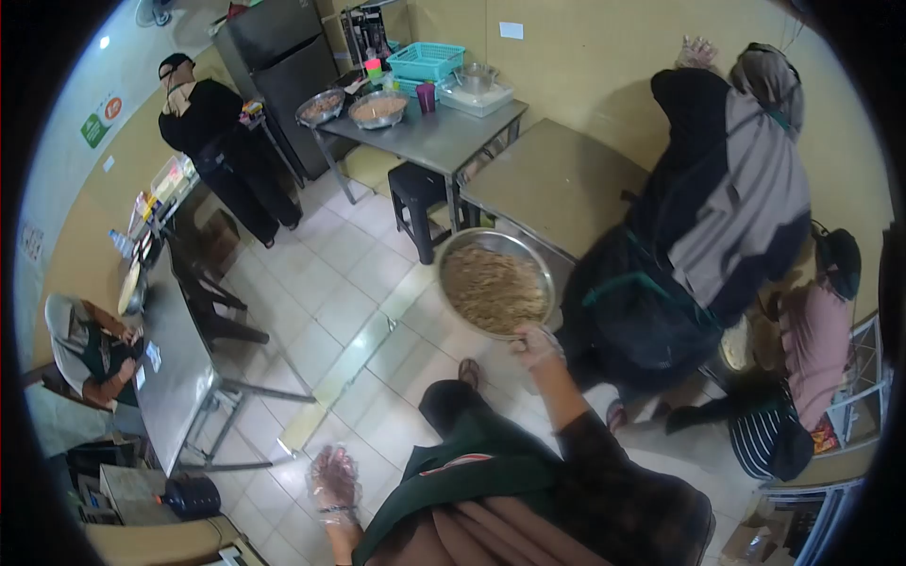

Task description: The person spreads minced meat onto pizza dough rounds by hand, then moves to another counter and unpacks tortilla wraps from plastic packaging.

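My right hand point(536, 346), in a clear plastic glove, grips the near rim of a wide round metal bowl point(447, 313). Brown shredded or crumbled food point(495, 283) fills much of the bowl, which is held out ahead of me above the tiled floor. Its far edge is close to the corner of a low metal table point(557, 179); I cannot tell whether they touch. My left hand point(336, 479), also gloved in clear plastic, is low at my left side with its fingers apart and nothing in it.
A co-worker point(698, 226) stands close on my right; another person point(816, 330) is behind them. A black stool point(417, 200) stands by a metal table point(453, 141) holding bowls and baskets. Two more people point(212, 132) are at the left, near a long metal table point(175, 377) and a chair point(212, 307).
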Demonstrator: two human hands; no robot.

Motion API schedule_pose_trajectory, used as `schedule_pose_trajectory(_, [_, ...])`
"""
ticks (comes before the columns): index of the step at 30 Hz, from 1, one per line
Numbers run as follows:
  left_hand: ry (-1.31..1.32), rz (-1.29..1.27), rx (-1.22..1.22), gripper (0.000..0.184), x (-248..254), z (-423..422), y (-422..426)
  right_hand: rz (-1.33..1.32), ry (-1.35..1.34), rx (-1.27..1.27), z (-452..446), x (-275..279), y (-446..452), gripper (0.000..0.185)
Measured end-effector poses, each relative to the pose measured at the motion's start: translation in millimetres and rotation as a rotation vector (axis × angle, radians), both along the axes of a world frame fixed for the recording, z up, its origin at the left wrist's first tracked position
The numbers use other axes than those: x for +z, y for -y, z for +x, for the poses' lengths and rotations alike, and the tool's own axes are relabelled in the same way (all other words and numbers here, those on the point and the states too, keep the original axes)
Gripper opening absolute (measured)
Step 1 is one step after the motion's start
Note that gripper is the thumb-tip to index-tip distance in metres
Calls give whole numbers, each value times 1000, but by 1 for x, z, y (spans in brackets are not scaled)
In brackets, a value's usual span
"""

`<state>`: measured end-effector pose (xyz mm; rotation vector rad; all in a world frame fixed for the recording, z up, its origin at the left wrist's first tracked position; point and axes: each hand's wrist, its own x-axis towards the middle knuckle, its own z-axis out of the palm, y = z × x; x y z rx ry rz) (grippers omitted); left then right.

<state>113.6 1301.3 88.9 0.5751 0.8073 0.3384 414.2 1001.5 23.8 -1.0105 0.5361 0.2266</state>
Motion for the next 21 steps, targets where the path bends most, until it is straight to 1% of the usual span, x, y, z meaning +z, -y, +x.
schedule_pose_trajectory(1, [6,12,-2,28,-1,24,-7,12,6,-2,23,-7,0,20])
schedule_pose_trajectory(3, [-129,-142,58,29,-1,72,-17,321,-123,-166,77,-7,-1,19])
schedule_pose_trajectory(4, [-128,-174,88,34,-3,91,-22,328,-113,-153,108,-4,-5,19])
schedule_pose_trajectory(5, [-120,-173,100,34,0,118,-29,283,-101,-189,136,2,-7,15])
schedule_pose_trajectory(6, [-73,-201,47,36,4,136,-35,235,-107,-231,153,-1,-7,12])
schedule_pose_trajectory(7, [-25,-227,-10,38,7,156,-43,239,-118,-227,177,-4,-6,12])
schedule_pose_trajectory(8, [38,-232,-1,42,11,179,-48,247,-149,-312,203,-11,-4,13])
schedule_pose_trajectory(9, [17,-239,7,42,19,202,-55,246,-185,-397,221,-18,-1,15])
schedule_pose_trajectory(10, [110,-291,-35,43,27,228,-64,232,-205,-395,236,-26,1,15])
schedule_pose_trajectory(11, [211,-344,-77,45,34,254,-72,265,-119,-511,251,-31,2,12])
schedule_pose_trajectory(12, [200,-356,-69,45,38,277,-79,294,-28,-626,263,-32,2,9])
schedule_pose_trajectory(14, [331,-397,-193,48,42,325,-93,314,-69,-660,282,-30,5,8])
schedule_pose_trajectory(15, [329,-410,-194,48,40,349,-99,350,-104,-700,290,-30,7,7])
schedule_pose_trajectory(16, [330,-398,-275,49,38,372,-106,373,19,-622,295,-45,15,9])
schedule_pose_trajectory(17, [324,-388,-359,50,36,394,-112,359,13,-634,305,-60,21,9])
schedule_pose_trajectory(18, [326,-371,-441,48,34,418,-118,342,-40,-678,313,-77,27,14])
schedule_pose_trajectory(19, [315,-383,-456,48,31,442,-123,329,-89,-725,319,-86,33,18])
schedule_pose_trajectory(21, [263,-415,-600,47,21,492,-135,334,-64,-790,319,-82,36,19])
